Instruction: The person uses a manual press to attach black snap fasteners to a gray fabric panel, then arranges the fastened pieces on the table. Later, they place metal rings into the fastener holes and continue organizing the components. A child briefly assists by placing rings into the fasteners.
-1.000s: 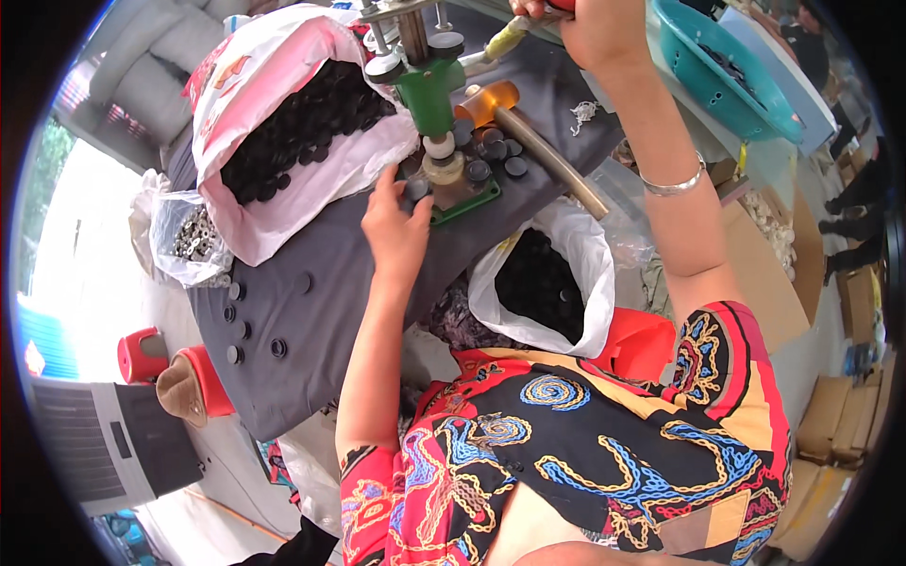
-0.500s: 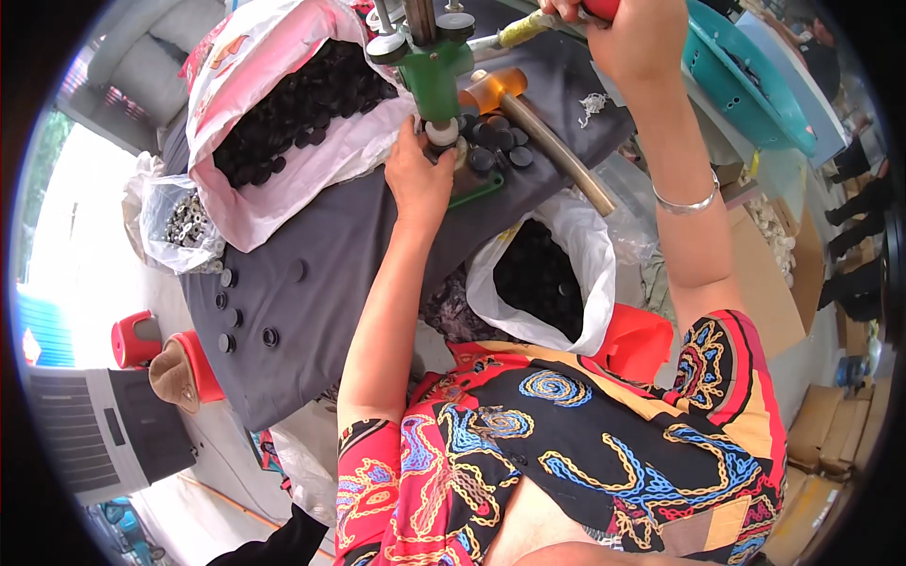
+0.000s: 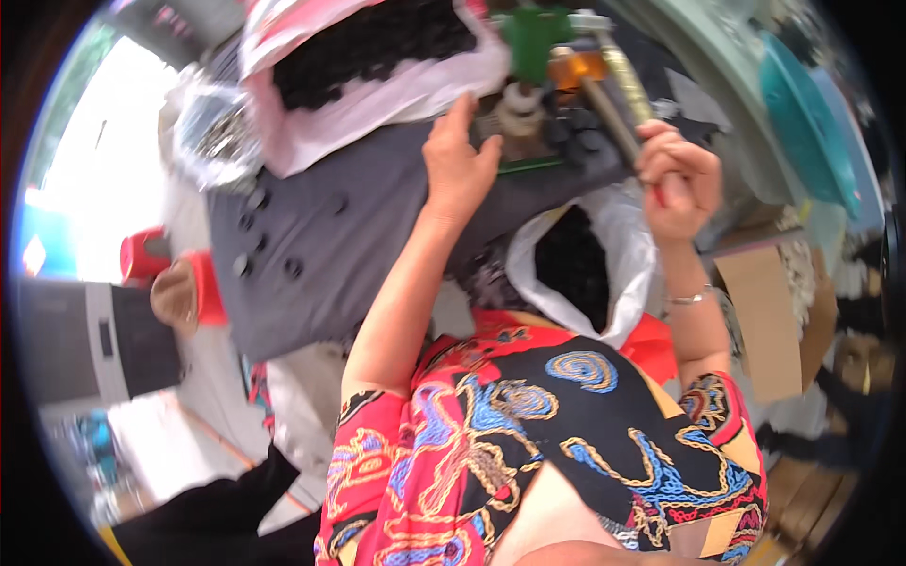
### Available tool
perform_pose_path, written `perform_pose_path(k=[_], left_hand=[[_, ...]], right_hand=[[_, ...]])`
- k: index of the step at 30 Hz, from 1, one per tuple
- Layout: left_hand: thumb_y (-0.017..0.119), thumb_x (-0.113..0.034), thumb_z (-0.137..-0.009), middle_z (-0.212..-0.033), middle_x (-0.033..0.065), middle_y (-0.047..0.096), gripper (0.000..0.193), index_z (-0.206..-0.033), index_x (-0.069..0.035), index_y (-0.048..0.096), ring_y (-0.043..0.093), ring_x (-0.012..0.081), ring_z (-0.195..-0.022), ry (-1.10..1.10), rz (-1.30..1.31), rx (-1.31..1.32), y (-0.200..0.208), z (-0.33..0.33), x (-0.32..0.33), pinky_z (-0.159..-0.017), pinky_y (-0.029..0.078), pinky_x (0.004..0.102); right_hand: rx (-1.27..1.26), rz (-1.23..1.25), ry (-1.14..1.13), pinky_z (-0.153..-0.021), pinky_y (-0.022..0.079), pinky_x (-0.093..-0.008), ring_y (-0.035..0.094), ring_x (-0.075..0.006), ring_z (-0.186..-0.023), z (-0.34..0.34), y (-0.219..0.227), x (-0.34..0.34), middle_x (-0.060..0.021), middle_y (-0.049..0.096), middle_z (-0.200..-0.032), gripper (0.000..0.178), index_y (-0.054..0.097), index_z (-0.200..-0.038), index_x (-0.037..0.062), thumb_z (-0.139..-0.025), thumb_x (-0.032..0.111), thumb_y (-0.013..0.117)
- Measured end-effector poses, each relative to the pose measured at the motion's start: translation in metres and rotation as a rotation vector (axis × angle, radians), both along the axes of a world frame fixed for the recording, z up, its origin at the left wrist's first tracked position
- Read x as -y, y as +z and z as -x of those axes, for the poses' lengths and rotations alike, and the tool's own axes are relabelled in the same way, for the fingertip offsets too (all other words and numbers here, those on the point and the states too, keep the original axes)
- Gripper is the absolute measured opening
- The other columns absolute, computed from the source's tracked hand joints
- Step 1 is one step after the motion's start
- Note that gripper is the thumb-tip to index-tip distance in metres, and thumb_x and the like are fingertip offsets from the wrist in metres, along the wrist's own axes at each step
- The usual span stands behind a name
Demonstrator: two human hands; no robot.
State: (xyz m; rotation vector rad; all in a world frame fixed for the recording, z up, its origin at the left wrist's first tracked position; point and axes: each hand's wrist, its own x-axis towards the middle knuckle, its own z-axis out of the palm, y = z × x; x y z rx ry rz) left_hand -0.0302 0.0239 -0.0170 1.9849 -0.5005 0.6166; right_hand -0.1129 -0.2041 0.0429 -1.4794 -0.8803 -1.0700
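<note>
A green hand press [image 3: 536,45] stands at the far edge of the dark-clothed table, its outline smeared by motion. My right hand [image 3: 681,184] is wrapped round the end of its lever [image 3: 623,83], where a bit of red shows at my palm. My left hand [image 3: 460,158] is just left of the metal die [image 3: 521,118] under the press, thumb and fingers apart, holding nothing. Whether a piece sits in the die is too blurred to tell. Dark round caps [image 3: 583,141] lie to the right of the press base.
Beside the lever lies a mallet with an amber head [image 3: 576,68]. A large pink-lined sack [image 3: 316,141] of black caps fills the back left, near a clear bag [image 3: 222,137] of small metal parts. A white bag [image 3: 632,241] of black pieces is close to my body. Several loose caps [image 3: 293,268] dot the cloth.
My right hand has brought the lever down and toward me. My left hand has come away from the die and its fingers have spread. The whole view has shifted and blurred.
</note>
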Motion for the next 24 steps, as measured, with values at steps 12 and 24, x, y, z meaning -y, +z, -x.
perform_pose_path(k=[12,24], left_hand=[[0.067,-0.004,-0.074,-0.103,0.0152,0.069,0.031,-0.105,-0.001,0.068,0.063,0.0306,-0.1,0.867,-0.387,-0.006,-0.004,0.102,-0.284,-0.09,0.048,0.0385],[0.075,-0.025,-0.072,-0.087,0.0135,0.068,0.036,-0.105,-0.013,0.071,0.061,0.0314,-0.085,0.913,-0.521,-0.131,-0.046,0.082,-0.369,-0.079,0.048,0.0419]], right_hand=[[-0.386,-0.126,0.15,-0.079,0.044,-0.0383,0.043,-0.0168,-0.064,-0.024,0.122,0.0,-0.007,0.044,-0.066,0.038,0.052,-0.114,-0.0128,-0.085,0.007,0.038],[-0.432,-0.141,0.138,-0.075,0.041,-0.0356,0.043,-0.0169,-0.063,-0.045,0.142,0.006,-0.0065,0.044,-0.067,0.041,0.051,-0.118,-0.0107,-0.085,0.012,0.039]])
